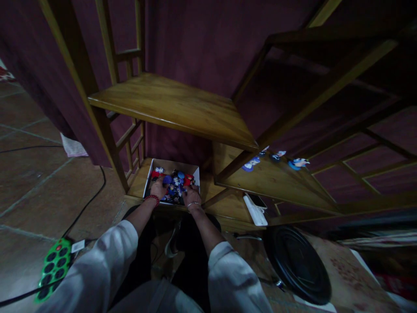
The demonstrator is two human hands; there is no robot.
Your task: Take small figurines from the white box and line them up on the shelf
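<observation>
A shallow white-edged cardboard box (198, 174) rests on the lowest wooden shelf, with several small figurines (176, 180) in blue, purple, red and white jumbled inside. My left hand (158, 189), wearing a red bead bracelet, reaches over the box's left part, its fingers closed at a figurine with a round purple base (167, 179). At the right side of the box, my right hand (192, 196), with a light bangle, has its fingers curled around a dark blue figurine (181, 189). Fingertips of both hands are partly hidden among the figurines.
Several figurines (298, 163) stand on the middle shelf (276, 178) to the right. An upper shelf (176, 108) overhangs the box. A white object (256, 211) lies on the lower shelf. On the floor are a black round stool (298, 265) and a green power strip (54, 269) with cables.
</observation>
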